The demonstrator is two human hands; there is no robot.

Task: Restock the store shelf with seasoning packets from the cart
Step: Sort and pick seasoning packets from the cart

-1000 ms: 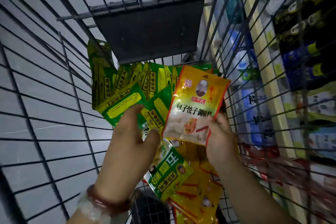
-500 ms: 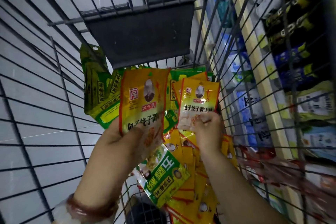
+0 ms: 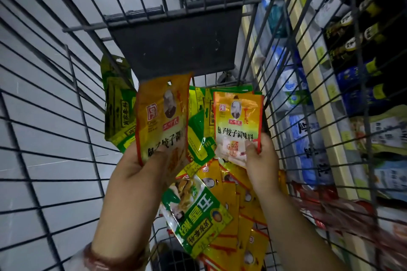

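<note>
- One yellow seasoning packet [image 3: 161,116] is gripped upright by the left hand [image 3: 141,167].
- A second yellow packet [image 3: 237,121] is pinched by the right hand [image 3: 262,160], above the cart [image 3: 66,116] stock.

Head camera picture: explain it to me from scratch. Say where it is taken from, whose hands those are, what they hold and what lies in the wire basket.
There is no machine here. The picture comes from a wide-angle camera worn on a person's head, looking down into a wire shopping cart, so the two bare hands are the wearer's own. The left hand grips a yellow seasoning packet by its lower end, thumb on the front. The right hand pinches a second yellow packet of the same design. Below them the cart holds loose packets: green ones at the far end, more yellow ones nearer, and a green-and-white packet lying on top. Through the cart's right side you see store shelves stocked with goods, too blurred to name.
</note>
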